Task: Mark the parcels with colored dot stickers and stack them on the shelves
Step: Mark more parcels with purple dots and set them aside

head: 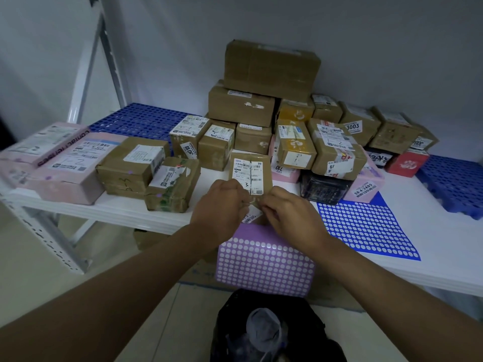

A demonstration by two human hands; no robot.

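We are at the marking step: our left hand (222,205) and right hand (285,212) meet with fingers curled at the near end of a small brown parcel (251,173), near the shelf's (117,212) front edge, above the purple sticker sheet (264,262). Whether they pinch a dot, we cannot tell. Next, we judge, comes pressing it flat.

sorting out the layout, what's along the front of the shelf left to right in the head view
pink parcels → brown taped parcel → parcel in both hands → purple sticker sheet → blue sticker sheet → blue perforated mat
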